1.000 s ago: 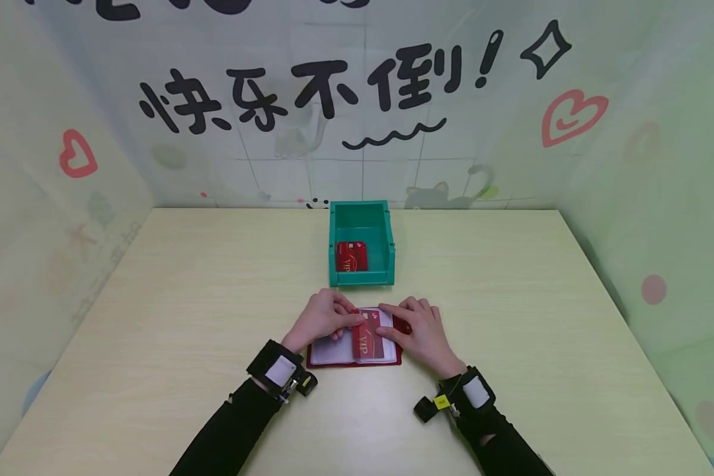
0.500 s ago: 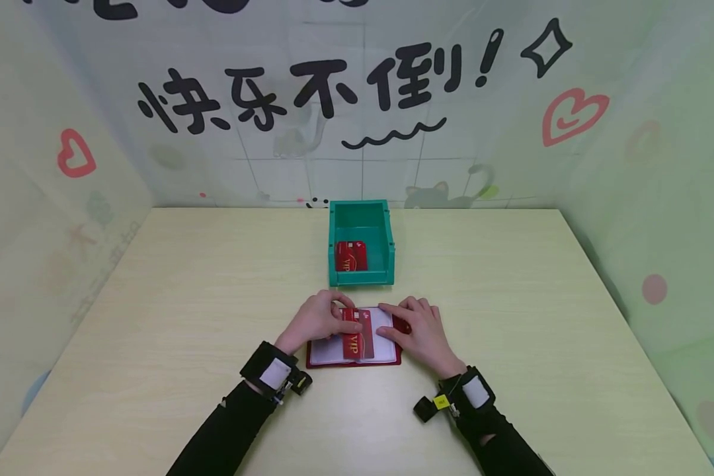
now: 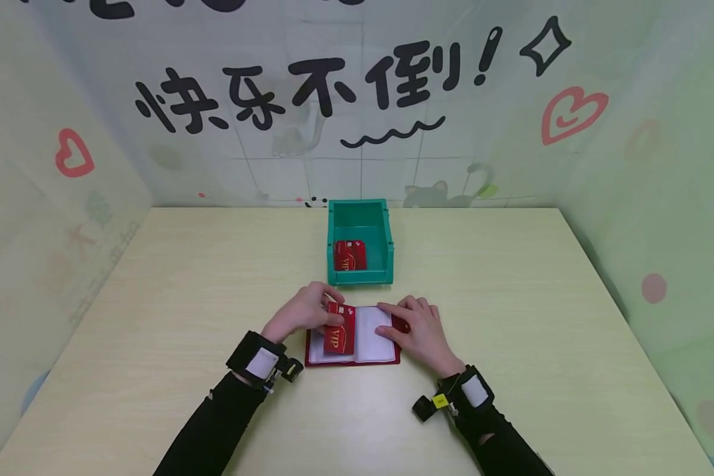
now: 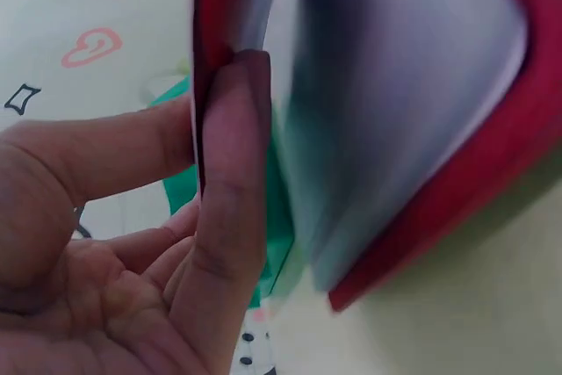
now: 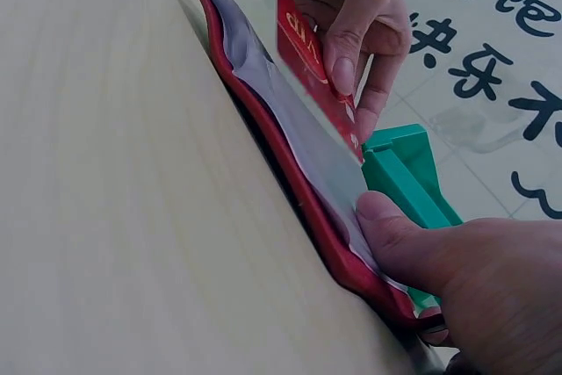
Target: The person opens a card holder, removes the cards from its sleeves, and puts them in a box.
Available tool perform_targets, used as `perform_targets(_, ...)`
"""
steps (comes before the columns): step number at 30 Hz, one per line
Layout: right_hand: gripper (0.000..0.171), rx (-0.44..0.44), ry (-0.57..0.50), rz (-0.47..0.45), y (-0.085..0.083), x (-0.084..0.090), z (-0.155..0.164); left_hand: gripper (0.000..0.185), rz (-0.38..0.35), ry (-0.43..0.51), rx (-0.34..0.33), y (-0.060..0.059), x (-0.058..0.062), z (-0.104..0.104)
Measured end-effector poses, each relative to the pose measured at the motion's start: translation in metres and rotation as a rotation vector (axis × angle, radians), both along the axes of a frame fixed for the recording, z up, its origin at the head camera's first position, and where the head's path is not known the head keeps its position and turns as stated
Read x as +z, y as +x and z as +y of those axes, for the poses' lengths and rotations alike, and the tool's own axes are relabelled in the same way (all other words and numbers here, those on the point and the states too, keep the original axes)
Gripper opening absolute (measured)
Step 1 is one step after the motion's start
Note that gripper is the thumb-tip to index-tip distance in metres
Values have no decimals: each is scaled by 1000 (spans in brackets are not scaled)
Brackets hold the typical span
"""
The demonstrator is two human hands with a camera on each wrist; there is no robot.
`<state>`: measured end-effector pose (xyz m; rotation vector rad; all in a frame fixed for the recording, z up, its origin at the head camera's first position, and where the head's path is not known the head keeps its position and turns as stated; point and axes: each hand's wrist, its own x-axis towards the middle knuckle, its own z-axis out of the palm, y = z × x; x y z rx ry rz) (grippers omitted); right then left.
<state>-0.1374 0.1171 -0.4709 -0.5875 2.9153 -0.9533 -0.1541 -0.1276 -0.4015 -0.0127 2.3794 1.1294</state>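
A red card marked VIP point(image 3: 340, 338) is pinched between the thumb and fingers of my left hand point(image 3: 300, 311). It stands over the left page of a small card holder point(image 3: 376, 340), which lies spread on the table with clear sleeves and a red cover. In the right wrist view the card point(image 5: 303, 50) is tilted above the sleeves, apart from them. My right hand point(image 3: 419, 330) grips the holder's right edge, thumb on the sleeve and fingertips under the cover. The left wrist view shows the card point(image 4: 211, 32) edge-on between thumb and finger, beside the blurred sleeve point(image 4: 395, 85).
Just behind the holder stands a green bin point(image 3: 390, 254), with another red VIP card point(image 3: 351, 256) lying at its front left. The pale wooden table point(image 3: 512, 297) is bounded by a printed cloth backdrop point(image 3: 357, 165) at the back and sides.
My left hand has drawn the VIP card leftward from the right sleeve across to above the left page. My right hand has stayed at the holder's right edge.
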Motion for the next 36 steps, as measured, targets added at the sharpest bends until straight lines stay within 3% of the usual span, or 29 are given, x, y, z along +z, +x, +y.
perform_targets(7, 52, -9, -1, -4, 0, 1, 0, 39, 86, -17, -72, -16, 19, -14)
perform_targets(16, 51, -3, -12, 3, 0, 0, -1, 41, 274, 31, -79, -34, 34, -9)
perform_targets(22, 50, 0, -12, 17, 0, 1, -1, 41, 397, 22, -63, -55, 40, -1)
perform_targets(30, 48, 0, -9, 0, -1, 2, -1, 39, 437, -22, -69, -83, 43, 13)
perform_targets(36, 49, 1, -2, 6, -1, 0, -1, 41, 482, -111, -137, -96, 34, 23)
